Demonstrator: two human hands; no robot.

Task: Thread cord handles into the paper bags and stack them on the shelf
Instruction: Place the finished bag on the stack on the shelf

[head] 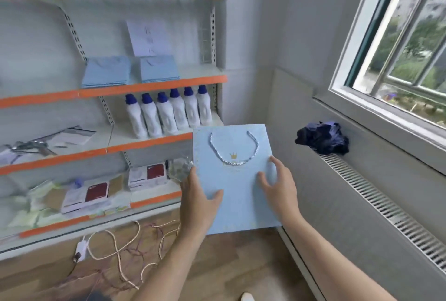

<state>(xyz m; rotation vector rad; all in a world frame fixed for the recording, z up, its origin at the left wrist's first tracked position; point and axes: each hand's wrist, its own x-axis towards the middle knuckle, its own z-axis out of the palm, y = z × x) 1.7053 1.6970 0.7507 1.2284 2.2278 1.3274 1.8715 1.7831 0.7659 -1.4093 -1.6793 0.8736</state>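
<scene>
A flat light-blue paper bag [237,194] with a small gold crown print is held up in front of me, face toward me. A white-and-blue twisted cord handle [233,153] hangs in a loop from its two top holes. My left hand [198,198] grips the bag's left edge, thumb on the front. My right hand [280,184] holds the right edge, fingers spread over the front. Two stacks of the same blue bags, a left stack [106,72] and a right stack [159,68], lie on the second shelf [154,87].
The shelf unit has orange-edged boards. Several white bottles with blue caps [169,112] stand under the bag stacks. Boxes and papers [96,194] fill the lowest shelf. Loose cords [125,250] lie on the wooden floor. A dark cloth [322,137] sits on the radiator ledge under the window.
</scene>
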